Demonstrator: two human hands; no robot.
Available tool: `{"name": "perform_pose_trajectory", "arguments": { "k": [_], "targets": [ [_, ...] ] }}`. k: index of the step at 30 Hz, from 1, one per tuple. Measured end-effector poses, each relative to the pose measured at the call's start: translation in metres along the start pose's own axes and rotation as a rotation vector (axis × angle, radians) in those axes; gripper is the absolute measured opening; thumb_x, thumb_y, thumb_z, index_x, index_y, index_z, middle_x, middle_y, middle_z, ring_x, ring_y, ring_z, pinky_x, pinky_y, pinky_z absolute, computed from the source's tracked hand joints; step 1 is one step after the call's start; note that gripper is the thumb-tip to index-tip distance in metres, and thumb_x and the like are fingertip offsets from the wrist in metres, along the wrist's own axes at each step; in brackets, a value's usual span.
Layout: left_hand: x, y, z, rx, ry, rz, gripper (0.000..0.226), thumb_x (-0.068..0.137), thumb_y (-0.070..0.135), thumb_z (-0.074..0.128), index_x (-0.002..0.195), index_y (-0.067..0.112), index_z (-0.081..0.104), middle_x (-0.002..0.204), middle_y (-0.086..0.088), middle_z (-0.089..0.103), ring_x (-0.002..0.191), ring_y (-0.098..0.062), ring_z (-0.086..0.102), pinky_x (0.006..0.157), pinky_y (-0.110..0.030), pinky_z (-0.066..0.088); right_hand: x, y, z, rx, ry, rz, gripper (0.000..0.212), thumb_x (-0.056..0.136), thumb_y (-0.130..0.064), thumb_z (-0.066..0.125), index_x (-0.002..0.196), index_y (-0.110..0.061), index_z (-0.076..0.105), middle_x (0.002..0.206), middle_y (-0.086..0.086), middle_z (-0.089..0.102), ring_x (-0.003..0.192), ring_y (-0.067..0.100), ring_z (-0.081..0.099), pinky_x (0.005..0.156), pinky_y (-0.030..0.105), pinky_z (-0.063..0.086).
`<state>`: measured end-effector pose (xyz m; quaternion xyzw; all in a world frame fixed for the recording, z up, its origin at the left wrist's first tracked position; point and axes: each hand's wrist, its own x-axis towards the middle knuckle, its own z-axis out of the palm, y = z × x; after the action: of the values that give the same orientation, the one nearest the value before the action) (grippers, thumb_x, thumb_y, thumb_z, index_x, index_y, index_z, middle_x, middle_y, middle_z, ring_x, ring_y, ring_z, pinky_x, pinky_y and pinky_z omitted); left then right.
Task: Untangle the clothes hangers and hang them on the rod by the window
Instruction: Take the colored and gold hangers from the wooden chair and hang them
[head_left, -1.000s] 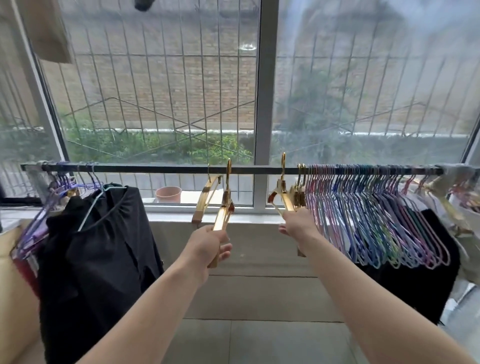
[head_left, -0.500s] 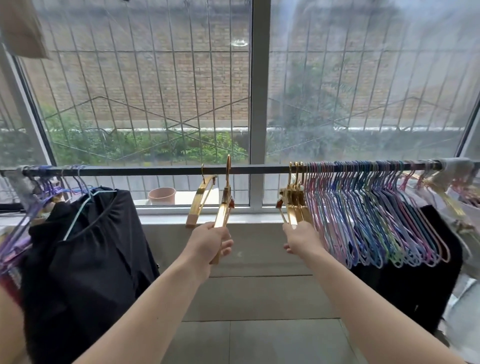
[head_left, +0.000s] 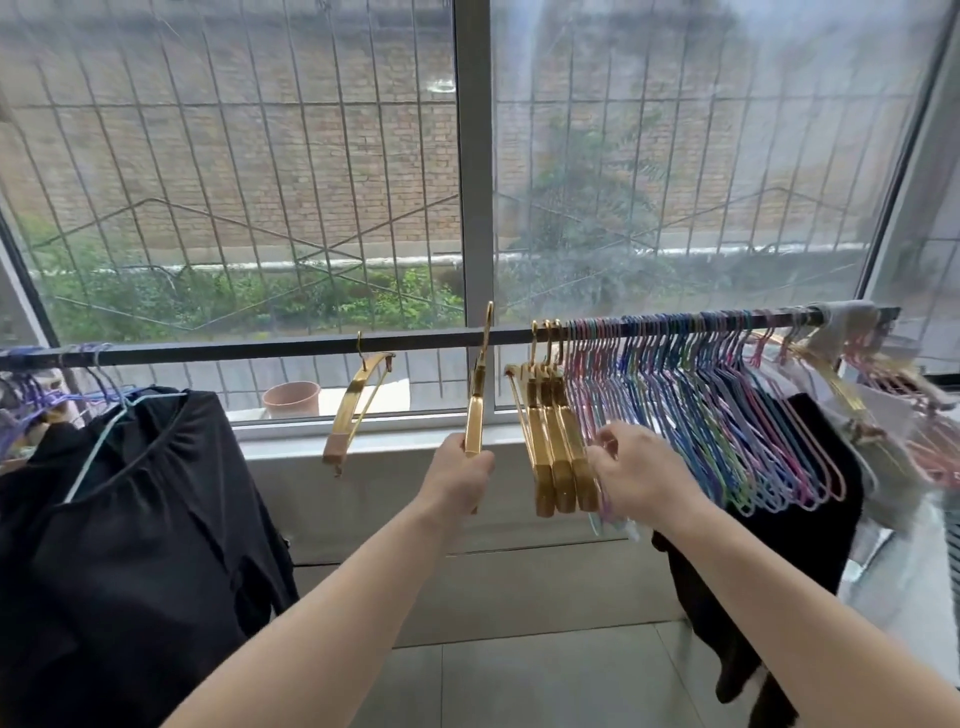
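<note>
Black garment (head_left: 135, 519) hanging left; pink pot (head_left: 291, 399) on windowsill (outside glass).

Barred window (head_left: 311, 182), brick wall (head_left: 260, 156) outside; tiled floor (head_left: 545, 675).

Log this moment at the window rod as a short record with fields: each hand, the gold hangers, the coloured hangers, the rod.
left hand: grips the lower end of one gold hanger, its hook raised above the rod
right hand: fingers spread at the coloured hangers, just right of the gold trio; a grip cannot be told
gold trio: three hooked on the rod, packed together
lone gold hanger: hooked further left, apart
coloured hangers: dense row on the right
rod: spans the window
</note>
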<state>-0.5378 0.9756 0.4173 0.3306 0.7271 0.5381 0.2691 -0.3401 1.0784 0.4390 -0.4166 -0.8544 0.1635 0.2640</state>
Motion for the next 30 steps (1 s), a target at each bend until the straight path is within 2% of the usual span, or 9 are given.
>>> {"name": "perform_pose_trajectory", "arguments": {
  "k": [6, 10, 14, 18, 21, 23, 25, 26, 30],
  "targets": [
    [0.034, 0.010, 0.030, 0.002, -0.020, -0.061, 0.021, 0.097, 0.017, 0.046, 0.117, 0.015, 0.051, 0.084, -0.006, 0.051, 0.079, -0.022, 0.048, 0.048, -0.028, 0.035, -0.011, 0.024, -0.023, 0.019, -0.032, 0.044, 0.034, 0.103, -0.031, 0.049, 0.130, -0.013, 0.057, 0.125, 0.005, 0.058, 0.108, 0.021, 0.057, 0.097, 0.039, 0.049],
    [0.036, 0.009, 0.048, 0.033, -0.055, -0.116, 0.006, 0.099, 0.012, 0.043, 0.096, 0.013, 0.048, 0.084, -0.008, 0.046, 0.083, -0.024, 0.045, 0.049, -0.028, 0.031, -0.016, 0.037, -0.030, 0.026, -0.046, 0.034, 0.037, 0.103, -0.030, 0.049, 0.133, -0.012, 0.057, 0.127, 0.006, 0.058, 0.112, 0.020, 0.056, 0.097, 0.033, 0.046],
    [0.035, 0.006, 0.061, 0.030, -0.118, -0.119, 0.007, 0.100, 0.013, 0.043, 0.102, 0.011, 0.050, 0.085, -0.008, 0.048, 0.084, -0.024, 0.049, 0.045, -0.027, 0.031, -0.018, 0.043, -0.038, 0.060, -0.031, 0.017, 0.034, 0.102, -0.030, 0.050, 0.130, -0.012, 0.059, 0.124, 0.004, 0.060, 0.109, 0.019, 0.057, 0.099, 0.034, 0.048],
    [0.032, 0.009, 0.070, 0.000, -0.134, -0.114, 0.010, 0.099, 0.010, 0.044, 0.099, 0.012, 0.053, 0.076, -0.006, 0.050, 0.069, -0.019, 0.044, 0.043, -0.026, 0.030, -0.020, 0.048, -0.042, 0.049, -0.035, 0.002, 0.034, 0.103, -0.029, 0.049, 0.131, -0.013, 0.059, 0.124, 0.004, 0.059, 0.110, 0.016, 0.054, 0.100, 0.031, 0.045],
    [0.029, 0.011, 0.072, 0.012, -0.129, -0.114, 0.013, 0.100, 0.011, 0.045, 0.092, 0.013, 0.056, 0.073, -0.006, 0.050, 0.062, -0.018, 0.042, 0.048, -0.028, 0.034, -0.022, 0.050, -0.043, 0.051, -0.049, 0.006, 0.034, 0.104, -0.029, 0.049, 0.133, -0.013, 0.058, 0.126, 0.004, 0.058, 0.112, 0.017, 0.054, 0.101, 0.032, 0.044],
    [0.031, 0.007, 0.070, 0.008, -0.139, -0.116, 0.010, 0.101, 0.016, 0.051, 0.097, 0.011, 0.059, 0.078, -0.007, 0.057, 0.065, -0.021, 0.052, 0.055, -0.032, 0.047, -0.024, 0.049, -0.043, 0.052, -0.061, 0.015, 0.034, 0.104, -0.029, 0.048, 0.133, -0.013, 0.057, 0.127, 0.004, 0.057, 0.112, 0.017, 0.054, 0.101, 0.032, 0.045],
    [0.034, -0.001, 0.068, -0.017, -0.144, -0.139, 0.024, 0.099, 0.025, 0.057, 0.114, 0.007, 0.063, 0.094, -0.010, 0.071, 0.082, -0.029, 0.071, 0.078, -0.042, 0.061, -0.025, 0.048, -0.041, 0.055, -0.073, 0.024, 0.034, 0.104, -0.029, 0.048, 0.133, -0.014, 0.057, 0.127, 0.004, 0.057, 0.111, 0.018, 0.055, 0.100, 0.034, 0.046],
    [0.036, -0.008, 0.066, -0.015, -0.133, -0.162, 0.037, 0.097, 0.032, 0.060, 0.123, 0.007, 0.061, 0.103, -0.010, 0.073, 0.092, -0.029, 0.073, 0.086, -0.047, 0.060, -0.026, 0.048, -0.039, 0.063, -0.079, 0.037, 0.034, 0.104, -0.029, 0.049, 0.133, -0.014, 0.057, 0.127, 0.004, 0.057, 0.111, 0.018, 0.055, 0.100, 0.035, 0.047],
    [0.032, -0.038, 0.062, 0.050, -0.018, -0.225, 0.083, 0.077, 0.058, 0.057, 0.145, 0.013, 0.044, 0.133, -0.014, 0.061, 0.116, -0.032, 0.062, 0.097, -0.043, 0.053, -0.035, 0.054, -0.023, 0.158, -0.093, 0.119, 0.033, 0.102, -0.028, 0.050, 0.131, -0.014, 0.058, 0.125, 0.003, 0.060, 0.110, 0.020, 0.058, 0.100, 0.038, 0.049]
  ]
}}
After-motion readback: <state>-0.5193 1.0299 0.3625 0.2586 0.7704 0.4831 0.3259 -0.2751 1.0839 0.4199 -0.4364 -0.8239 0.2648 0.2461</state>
